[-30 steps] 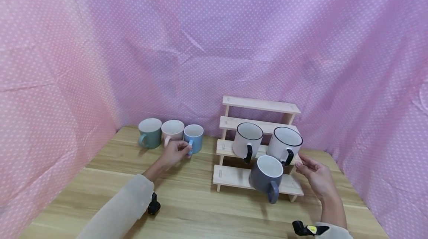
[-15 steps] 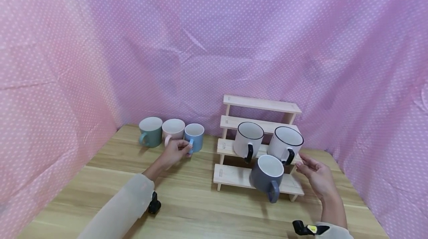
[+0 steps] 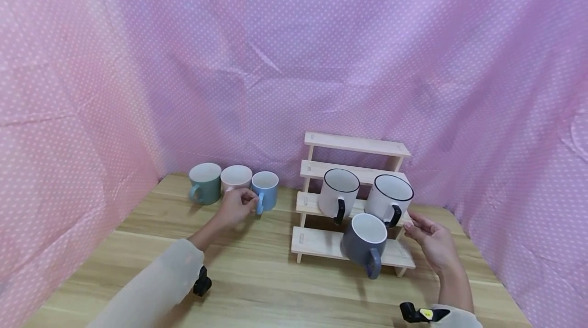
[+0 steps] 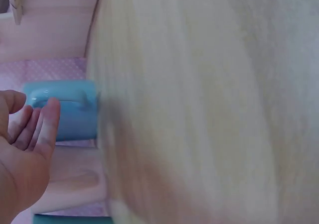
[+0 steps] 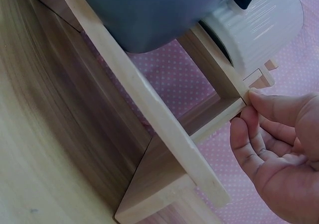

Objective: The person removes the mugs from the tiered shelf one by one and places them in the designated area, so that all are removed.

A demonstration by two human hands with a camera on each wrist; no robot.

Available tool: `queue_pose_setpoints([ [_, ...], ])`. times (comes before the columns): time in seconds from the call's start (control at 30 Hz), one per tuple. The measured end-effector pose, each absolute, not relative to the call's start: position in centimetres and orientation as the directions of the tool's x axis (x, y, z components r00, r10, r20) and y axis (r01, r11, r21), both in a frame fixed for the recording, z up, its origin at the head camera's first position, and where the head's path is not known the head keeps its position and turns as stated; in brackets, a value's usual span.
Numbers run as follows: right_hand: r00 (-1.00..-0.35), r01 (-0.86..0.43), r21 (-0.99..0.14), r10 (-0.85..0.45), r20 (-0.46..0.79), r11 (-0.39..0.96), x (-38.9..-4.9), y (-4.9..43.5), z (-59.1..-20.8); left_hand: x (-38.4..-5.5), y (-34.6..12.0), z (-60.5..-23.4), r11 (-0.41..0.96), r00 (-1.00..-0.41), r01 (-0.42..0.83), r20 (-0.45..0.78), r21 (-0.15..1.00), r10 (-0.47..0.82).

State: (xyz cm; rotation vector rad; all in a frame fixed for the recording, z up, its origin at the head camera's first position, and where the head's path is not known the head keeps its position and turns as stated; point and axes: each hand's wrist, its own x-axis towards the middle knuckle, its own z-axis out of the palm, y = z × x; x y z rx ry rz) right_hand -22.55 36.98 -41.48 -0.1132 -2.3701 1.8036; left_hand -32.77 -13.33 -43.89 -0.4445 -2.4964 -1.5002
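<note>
At the back left of the table, a light blue mug (image 3: 270, 196) stands with its handle turned toward me. Just left of that handle is my left hand (image 3: 235, 206); in the left wrist view its thumb and fingers (image 4: 49, 127) are apart beside the handle, holding nothing. My right hand (image 3: 435, 246) pinches the right end of a shelf on the tiered wooden rack (image 3: 317, 238), thumb on top and fingers below. On the rack's bottom shelf sits a dark grey mug (image 3: 356, 244). One shelf up are two white mugs with black rims, left (image 3: 332, 200) and right (image 3: 381, 205).
A pink mug (image 3: 233, 180) and a green mug (image 3: 209, 190) stand in a row left of the blue one. The rack's two upper shelves (image 3: 353, 143) rise behind the white mugs. Pink dotted cloth (image 3: 275, 62) encloses the wooden table (image 3: 257, 277).
My left hand has let go of the blue mug's handle and drawn slightly left. My right hand keeps its pinch on the rack; the mugs have stayed in place.
</note>
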Motion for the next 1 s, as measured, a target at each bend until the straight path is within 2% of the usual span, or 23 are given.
queue_pose_setpoints([
  [0.2, -0.984, -0.047, -0.964, 0.155, 0.090, 0.261, -22.5, 36.8, -41.4, -32.2, -13.3, -42.1, 0.489, -0.902, 0.431, 0.367, 0.758, 0.227],
  [0.5, -0.982, -0.054, -0.971, 0.162, 0.093, 0.231, -22.4, 36.8, -41.5, -31.3, -11.6, -40.6, 0.542, -0.810, 0.585, 0.464, 0.603, 0.358],
  [0.63, -0.983, -0.047, -0.966, 0.162, 0.090, 0.255, -22.4, 36.9, -41.6, -30.7, -10.4, -40.0, 0.531, -0.793, 0.609, 0.450, 0.589, 0.411],
  [1.0, -0.982, -0.056, -0.965, 0.160, 0.099, 0.255, -22.5, 36.8, -41.5, -29.4, -6.3, -38.9, 0.428, -0.766, 0.624, 0.406, 0.654, 0.498],
])
